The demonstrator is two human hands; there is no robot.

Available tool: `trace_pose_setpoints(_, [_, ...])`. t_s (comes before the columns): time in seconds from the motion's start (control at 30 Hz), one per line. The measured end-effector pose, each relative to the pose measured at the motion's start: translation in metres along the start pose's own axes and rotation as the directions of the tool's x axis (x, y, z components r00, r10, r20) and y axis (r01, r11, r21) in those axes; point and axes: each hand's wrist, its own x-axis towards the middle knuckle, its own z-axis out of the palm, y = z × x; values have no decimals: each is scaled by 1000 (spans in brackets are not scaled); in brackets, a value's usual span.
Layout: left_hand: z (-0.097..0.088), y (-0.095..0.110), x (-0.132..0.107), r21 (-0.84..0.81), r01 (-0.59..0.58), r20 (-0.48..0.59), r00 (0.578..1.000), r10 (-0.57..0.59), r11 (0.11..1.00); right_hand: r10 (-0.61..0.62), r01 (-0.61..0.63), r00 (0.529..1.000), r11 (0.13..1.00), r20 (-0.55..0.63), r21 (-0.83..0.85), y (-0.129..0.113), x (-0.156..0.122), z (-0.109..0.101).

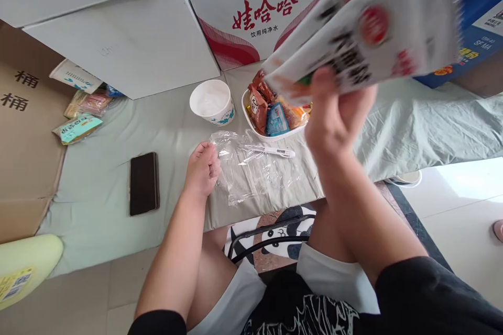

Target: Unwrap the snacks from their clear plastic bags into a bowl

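Observation:
Raised at the upper right, my right hand [338, 115] is closed on white food packets [416, 36], at least two overlapping, with red round logos and black print. They are slightly blurred. My left hand [202, 167] rests on the cloth with fingers curled closed on the edge of a crumpled clear plastic bag [251, 180]. Across that bag lies a slim white stick with a small display, like a digital thermometer [277, 152]. Behind it stands a white tub [271, 138] of wrapped snacks [277, 120], partly hidden by the packets. A paper bowl [212, 102] stands left of the tub.
A black phone [143, 184] lies on the green cloth [106, 146] at left. Snack packs [80, 128] and a tipped paper cup [76, 76] sit beside a cardboard box [27, 131]. White cartons [263, 15] wall off the back; a blue box [475, 36] stands at right.

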Motion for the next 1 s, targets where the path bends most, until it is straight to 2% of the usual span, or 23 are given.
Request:
trace_pose_setpoints(0.1, [-1, -4, -1, 14, -23, 24, 999, 23, 1000, 4, -25, 962, 997, -271, -73, 44, 31, -24])
trace_pose_setpoints(0.17, [-1, -5, 0, 34, -31, 26, 999, 30, 999, 78, -128, 956, 978, -281, -166, 67, 38, -35])
trace_pose_setpoints(0.27, [2, -5, 0, 59, -29, 22, 999, 28, 998, 181, -219, 972, 928, -149, -301, 82, 30, -40])
trace_pose_setpoints(0.37, [7, -4, 0, 75, -24, 14, 1000, 23, 997, 240, -203, 969, 912, 64, -357, 76, 21, -35])
trace_pose_setpoints(0.43, [9, -3, 0, 81, -21, 13, 1000, 20, 996, 293, -211, 938, 906, 184, -367, 67, 19, -30])
trace_pose_setpoints(0.53, [9, -3, 0, 86, -17, 18, 1000, 16, 996, 374, -241, 881, 882, 291, -404, 52, 21, -22])
trace_pose_setpoints(0.63, [8, -4, 0, 86, -18, 22, 1000, 16, 996, 392, -228, 862, 866, 322, -444, 45, 20, -18])
trace_pose_setpoints(0.87, [5, -4, -2, 98, -19, 33, 999, 16, 995, 271, -129, 936, 857, 223, -499, 57, 7, -12])
trace_pose_setpoints(1.0, [6, -4, -2, 104, -25, 41, 999, 21, 994, 182, -35, 952, 864, 246, -502, 54, 3, -4])
